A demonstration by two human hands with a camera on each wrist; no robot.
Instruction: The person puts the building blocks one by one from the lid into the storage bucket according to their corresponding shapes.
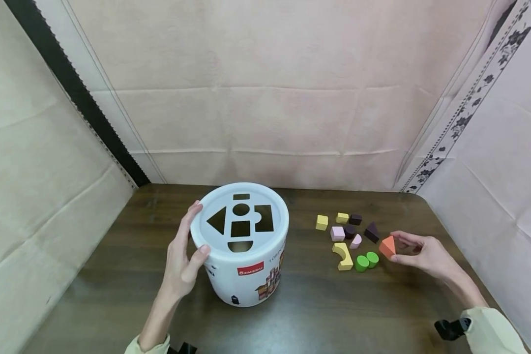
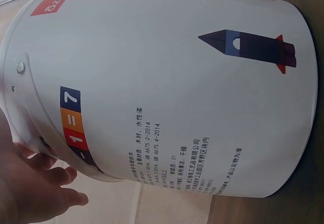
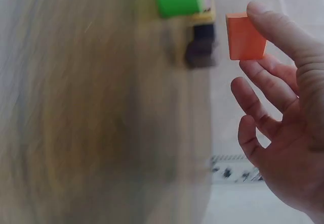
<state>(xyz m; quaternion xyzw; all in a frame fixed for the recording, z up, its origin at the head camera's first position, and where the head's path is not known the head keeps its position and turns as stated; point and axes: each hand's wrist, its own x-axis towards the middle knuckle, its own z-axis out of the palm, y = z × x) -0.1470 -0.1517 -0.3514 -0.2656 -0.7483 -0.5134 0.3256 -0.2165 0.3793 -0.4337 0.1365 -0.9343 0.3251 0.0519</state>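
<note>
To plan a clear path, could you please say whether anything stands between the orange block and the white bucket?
Yes, small blocks low on the table, including the pink half-round and yellow arch; the bucket stands taller.

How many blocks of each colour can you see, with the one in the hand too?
Yellow blocks: 3
Dark blocks: 3
Pink blocks: 2
Green blocks: 2
Orange block: 1
Total: 11
</note>
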